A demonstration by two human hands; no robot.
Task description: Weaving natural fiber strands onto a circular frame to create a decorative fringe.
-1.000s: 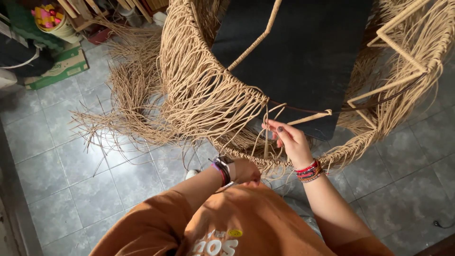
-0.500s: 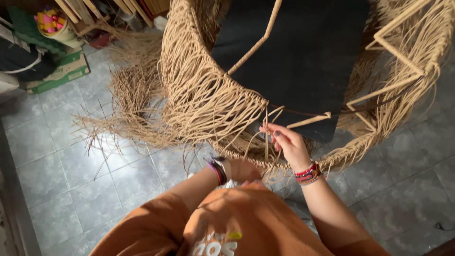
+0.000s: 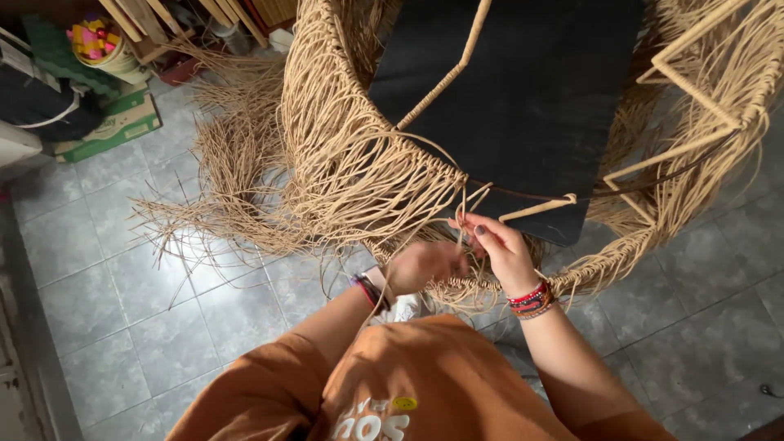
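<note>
**Two hands at the rim of a half-woven cord frame**

Where the grey tiled floor (image 3: 163,310) meets the wall at far left, a green cardboard box (image 3: 110,126) sits beside a round tub of bright coloured pieces (image 3: 98,45); loose tan cord ends (image 3: 220,188) fan out over the tiles just right of them; these strands hang from the large woven frame (image 3: 359,155), whose curved side is wrapped in the same tan cord; a black panel (image 3: 531,98) fills its open middle, crossed by a bare rod (image 3: 445,77).

Below the rim, the left hand (image 3: 425,263) is curled closed around cords at the frame's lower edge, a dark band at its wrist; touching it, the right hand (image 3: 500,249) pinches a single tan strand (image 3: 464,214) between thumb and fingertips, pulled upright against the rim; red and dark beaded bracelets (image 3: 531,298) circle that wrist; orange sleeves (image 3: 425,376) fill the foreground.
</note>
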